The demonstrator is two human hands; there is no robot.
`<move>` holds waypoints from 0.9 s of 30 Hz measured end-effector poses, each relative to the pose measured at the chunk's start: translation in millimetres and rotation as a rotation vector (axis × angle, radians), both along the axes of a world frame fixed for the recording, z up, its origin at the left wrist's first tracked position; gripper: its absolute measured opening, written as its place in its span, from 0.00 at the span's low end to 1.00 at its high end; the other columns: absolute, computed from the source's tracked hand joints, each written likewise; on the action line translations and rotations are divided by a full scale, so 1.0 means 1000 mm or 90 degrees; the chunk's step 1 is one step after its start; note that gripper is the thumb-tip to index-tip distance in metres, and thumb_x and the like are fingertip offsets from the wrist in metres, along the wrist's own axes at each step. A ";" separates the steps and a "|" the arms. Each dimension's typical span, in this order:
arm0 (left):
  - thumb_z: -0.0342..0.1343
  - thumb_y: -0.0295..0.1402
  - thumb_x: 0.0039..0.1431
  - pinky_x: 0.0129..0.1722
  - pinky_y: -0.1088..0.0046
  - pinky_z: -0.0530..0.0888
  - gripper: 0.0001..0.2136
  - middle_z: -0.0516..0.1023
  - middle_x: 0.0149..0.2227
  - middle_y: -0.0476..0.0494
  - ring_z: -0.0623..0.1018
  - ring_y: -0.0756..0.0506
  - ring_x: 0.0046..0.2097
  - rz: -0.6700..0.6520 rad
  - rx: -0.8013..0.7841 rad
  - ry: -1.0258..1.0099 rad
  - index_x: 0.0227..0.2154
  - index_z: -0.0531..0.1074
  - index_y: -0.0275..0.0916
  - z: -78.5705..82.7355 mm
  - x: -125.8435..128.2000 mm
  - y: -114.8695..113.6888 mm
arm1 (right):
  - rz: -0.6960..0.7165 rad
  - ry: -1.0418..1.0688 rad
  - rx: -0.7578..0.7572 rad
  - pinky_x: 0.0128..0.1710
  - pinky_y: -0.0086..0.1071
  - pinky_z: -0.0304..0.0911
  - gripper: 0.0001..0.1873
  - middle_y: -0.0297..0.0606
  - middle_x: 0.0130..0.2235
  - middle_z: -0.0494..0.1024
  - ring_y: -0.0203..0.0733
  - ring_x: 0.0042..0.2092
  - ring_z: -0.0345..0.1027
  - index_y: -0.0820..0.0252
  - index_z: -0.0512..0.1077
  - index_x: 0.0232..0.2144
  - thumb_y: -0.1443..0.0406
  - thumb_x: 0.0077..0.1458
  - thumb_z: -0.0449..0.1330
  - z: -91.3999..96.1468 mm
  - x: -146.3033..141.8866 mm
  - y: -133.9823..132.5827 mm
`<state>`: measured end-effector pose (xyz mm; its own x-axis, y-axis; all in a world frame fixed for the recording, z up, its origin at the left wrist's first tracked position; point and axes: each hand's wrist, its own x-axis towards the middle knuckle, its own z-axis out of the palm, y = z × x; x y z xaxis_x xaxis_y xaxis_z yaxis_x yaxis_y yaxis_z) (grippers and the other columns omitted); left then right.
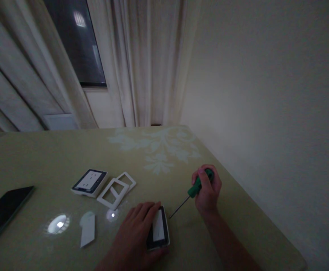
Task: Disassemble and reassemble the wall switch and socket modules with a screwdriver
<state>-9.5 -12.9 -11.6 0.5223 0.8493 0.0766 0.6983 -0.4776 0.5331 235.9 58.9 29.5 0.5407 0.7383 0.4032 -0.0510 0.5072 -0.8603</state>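
My left hand (137,235) is closed around a wall switch or socket (159,227) with a white panel and dark border, held down against the table. Its fingers cover the left part, so the exact kind cannot be told. My right hand (209,190) grips the green handle of a screwdriver (194,191). The shaft slants down to the left, its tip close to the right edge of the held unit; whether they touch is unclear. Farther left lies a wall socket (90,181) with a dark border, and beside it two overlapping white cover frames (114,194).
A flat white piece (87,231) lies left of my left hand. At the far left is a dark flat device (4,210). The table (54,150) borders a wall (266,113) on the right and curtains (141,67) at the back.
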 end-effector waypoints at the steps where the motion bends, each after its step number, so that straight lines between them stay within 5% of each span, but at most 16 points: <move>1: 0.74 0.46 0.53 0.66 0.42 0.74 0.44 0.76 0.68 0.35 0.76 0.26 0.65 0.005 0.011 0.002 0.71 0.64 0.47 -0.002 0.003 -0.001 | 0.007 -0.013 0.003 0.21 0.24 0.57 0.14 0.25 0.21 0.71 0.33 0.22 0.63 0.55 0.69 0.34 0.55 0.63 0.68 0.000 -0.001 -0.002; 7: 0.72 0.44 0.55 0.63 0.46 0.75 0.38 0.78 0.65 0.37 0.78 0.29 0.63 0.010 0.053 0.010 0.68 0.65 0.48 -0.003 0.005 -0.001 | 0.026 -0.084 0.013 0.21 0.25 0.60 0.13 0.26 0.22 0.71 0.34 0.22 0.64 0.55 0.69 0.34 0.57 0.66 0.66 0.001 -0.016 -0.015; 19: 0.68 0.34 0.52 0.60 0.48 0.75 0.32 0.80 0.60 0.36 0.78 0.29 0.59 0.035 0.049 -0.013 0.61 0.67 0.44 0.002 0.018 -0.005 | -0.083 -0.262 0.146 0.24 0.30 0.66 0.04 0.30 0.30 0.72 0.36 0.25 0.69 0.53 0.71 0.40 0.65 0.66 0.64 0.000 -0.024 -0.039; 27: 0.63 0.32 0.48 0.57 0.50 0.74 0.28 0.79 0.54 0.34 0.77 0.30 0.56 0.059 0.022 -0.004 0.55 0.68 0.40 0.012 0.029 -0.008 | -0.036 -0.401 0.236 0.24 0.33 0.69 0.06 0.33 0.29 0.79 0.39 0.24 0.72 0.51 0.76 0.40 0.65 0.60 0.68 0.014 -0.036 -0.042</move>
